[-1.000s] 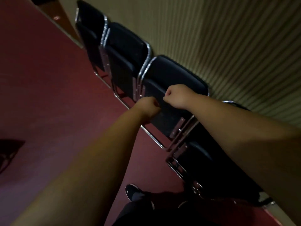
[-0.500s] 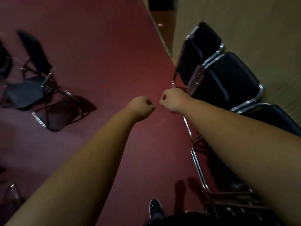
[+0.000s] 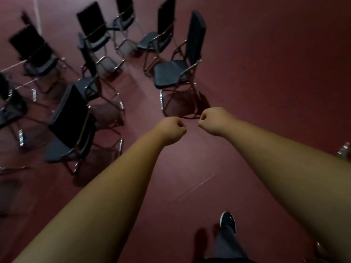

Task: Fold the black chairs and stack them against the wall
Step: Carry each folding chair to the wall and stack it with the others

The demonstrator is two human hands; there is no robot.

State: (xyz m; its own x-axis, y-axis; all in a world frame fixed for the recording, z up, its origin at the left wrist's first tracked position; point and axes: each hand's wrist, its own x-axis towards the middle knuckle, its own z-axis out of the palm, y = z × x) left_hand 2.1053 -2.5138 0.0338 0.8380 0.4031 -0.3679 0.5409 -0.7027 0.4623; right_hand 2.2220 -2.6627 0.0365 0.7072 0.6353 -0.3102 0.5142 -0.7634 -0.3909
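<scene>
Dark red floor (image 3: 266, 73), unfolded black chairs (image 3: 176, 73) standing, left hand (image 3: 173, 130), right hand (image 3: 214, 122), fingers (image 3: 182, 128) curled into empty fists

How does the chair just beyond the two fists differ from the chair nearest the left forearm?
The chair beyond the fists turns its backrest nearly edge-on to the camera; the chair by the left forearm shows its backrest's broad face. The first stands apart on the red floor; the second stands close among other chairs. Both are black, metal-framed and unfolded.
</scene>
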